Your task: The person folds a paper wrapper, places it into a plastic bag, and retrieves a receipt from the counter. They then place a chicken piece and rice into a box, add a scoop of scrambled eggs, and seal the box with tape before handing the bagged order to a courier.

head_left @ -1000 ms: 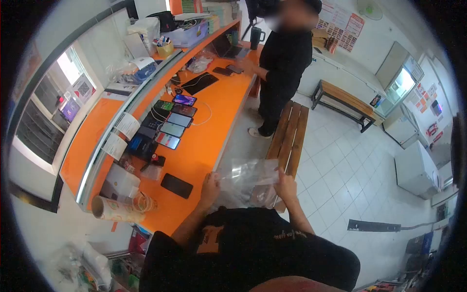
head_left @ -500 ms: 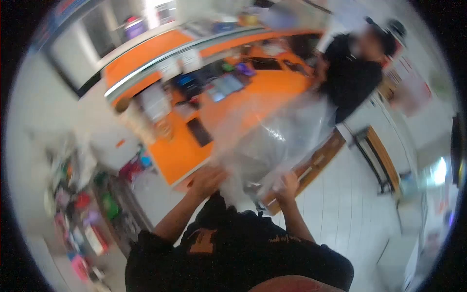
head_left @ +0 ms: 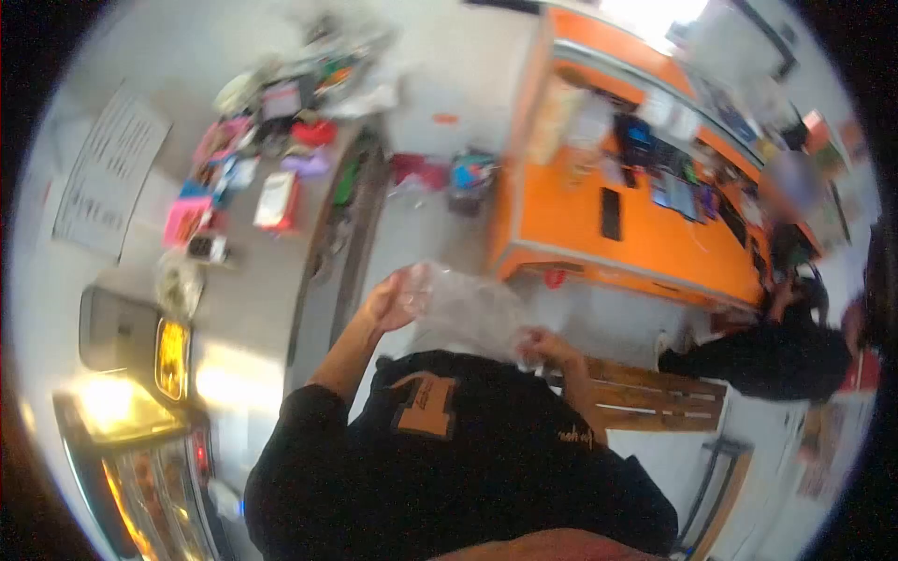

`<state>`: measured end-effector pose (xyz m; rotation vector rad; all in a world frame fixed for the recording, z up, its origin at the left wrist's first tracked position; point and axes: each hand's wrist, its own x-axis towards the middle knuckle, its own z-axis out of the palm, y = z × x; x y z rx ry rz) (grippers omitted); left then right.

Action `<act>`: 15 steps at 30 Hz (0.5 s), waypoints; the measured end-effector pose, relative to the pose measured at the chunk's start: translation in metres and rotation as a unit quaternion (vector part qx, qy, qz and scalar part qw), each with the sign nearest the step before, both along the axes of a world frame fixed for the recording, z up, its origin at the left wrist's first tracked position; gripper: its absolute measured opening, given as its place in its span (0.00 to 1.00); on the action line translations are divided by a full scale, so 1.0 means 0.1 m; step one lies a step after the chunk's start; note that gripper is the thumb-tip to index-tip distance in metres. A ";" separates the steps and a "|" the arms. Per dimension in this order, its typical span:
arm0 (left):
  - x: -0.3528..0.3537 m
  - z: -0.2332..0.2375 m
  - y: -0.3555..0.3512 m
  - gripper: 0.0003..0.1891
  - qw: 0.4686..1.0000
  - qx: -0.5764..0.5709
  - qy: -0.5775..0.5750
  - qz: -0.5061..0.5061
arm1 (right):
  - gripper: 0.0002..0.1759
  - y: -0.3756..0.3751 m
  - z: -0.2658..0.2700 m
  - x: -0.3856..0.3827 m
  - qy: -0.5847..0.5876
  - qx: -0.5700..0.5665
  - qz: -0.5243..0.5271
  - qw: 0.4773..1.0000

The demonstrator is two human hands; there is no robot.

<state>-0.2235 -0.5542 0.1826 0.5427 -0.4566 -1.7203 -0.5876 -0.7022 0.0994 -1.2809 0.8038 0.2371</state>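
A clear plastic bag (head_left: pixel 477 304) stretches between my two hands in front of my dark shirt. My left hand (head_left: pixel 398 297) is closed on its left edge near the top. At the lower right side of the bag, my right hand (head_left: pixel 550 348) pinches the plastic. The sheet looks thin, creased and see-through. Motion blur hides whether anything lies inside it.
An orange desk (head_left: pixel 561 215) with a dark phone (head_left: pixel 611 213) and other items stands ahead right. A grey table (head_left: pixel 253 243) carrying a white-and-red box (head_left: pixel 275 200) runs along the left. A person (head_left: pixel 767 360) in black is at the right, near a wooden bench (head_left: pixel 645 397).
My view has swung left, bringing the grey table into sight and shifting the desk rightward. The bag, billowed out over the desk before, now hangs smaller and closer to my body.
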 end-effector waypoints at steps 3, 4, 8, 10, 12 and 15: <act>0.52 0.14 0.58 0.13 0.835 -0.065 -0.536 0.106 | 0.19 -0.25 -0.36 0.74 -0.187 0.214 -0.180 0.942; 0.66 -0.12 0.85 0.12 0.777 -0.069 -0.603 0.169 | 0.18 -0.13 -0.02 1.11 -0.193 0.243 -0.226 0.923; 1.17 -0.19 1.65 0.15 0.826 0.248 -0.455 0.222 | 0.15 0.32 -0.37 2.49 -0.223 -0.512 -0.132 0.819; 1.34 -0.09 1.85 0.16 0.861 0.270 -0.322 0.285 | 0.20 0.96 0.08 3.17 -0.260 -0.575 -0.186 0.753; 1.46 -0.03 2.01 0.16 0.886 0.258 -0.200 0.329 | 0.22 1.56 0.10 3.79 -0.275 -0.491 0.076 0.823; 1.82 -0.14 2.28 0.17 0.805 0.326 -0.238 0.435 | 0.20 2.15 0.15 4.67 -0.307 -0.629 0.204 0.684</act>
